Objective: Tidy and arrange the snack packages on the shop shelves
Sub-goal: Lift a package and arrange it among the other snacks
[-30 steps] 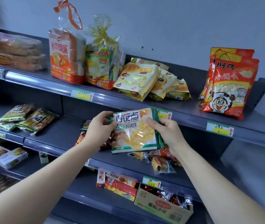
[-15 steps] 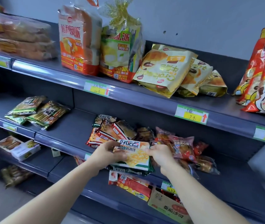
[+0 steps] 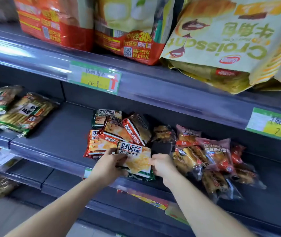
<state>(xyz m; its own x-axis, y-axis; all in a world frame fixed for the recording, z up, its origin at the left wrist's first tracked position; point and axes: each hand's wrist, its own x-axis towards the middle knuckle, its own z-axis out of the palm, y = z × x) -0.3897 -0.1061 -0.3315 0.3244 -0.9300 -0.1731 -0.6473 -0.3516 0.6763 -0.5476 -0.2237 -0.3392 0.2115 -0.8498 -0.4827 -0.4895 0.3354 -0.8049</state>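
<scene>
Snack packet (image 3: 137, 159) with the green trim is sitting at the front edge of the middle shelf (image 3: 59, 134), lying on top of another packet that looks like the same kind, and both hands are on it. Left hand (image 3: 108, 166) is gripping its left edge, fingers curled onto the top face. Right hand (image 3: 162, 165) is pinching the right edge, fingers tucked in tight.

Just behind, a loose heap of orange-red packets (image 3: 112, 132) is overlapping at all angles, touching the held packet's far edge. To the right, pink red bean bread packs (image 3: 216, 153) and clear-wrapped rolls (image 3: 191, 158) are crowding toward the shelf lip, right beside the right hand. Well off to the left, green cracker packets (image 3: 23, 115) are lying flat on the same level.

On the upper shelf (image 3: 33, 53), a red-orange bag (image 3: 56, 21) and a yellow-green bag (image 3: 129, 28) are standing side by side, and a croissant bag (image 3: 230, 40) is showing its print upside down, its corner poking over the edge. One price tag (image 3: 94, 78) and a second tag (image 3: 273, 125) are showing on that shelf's front rail
</scene>
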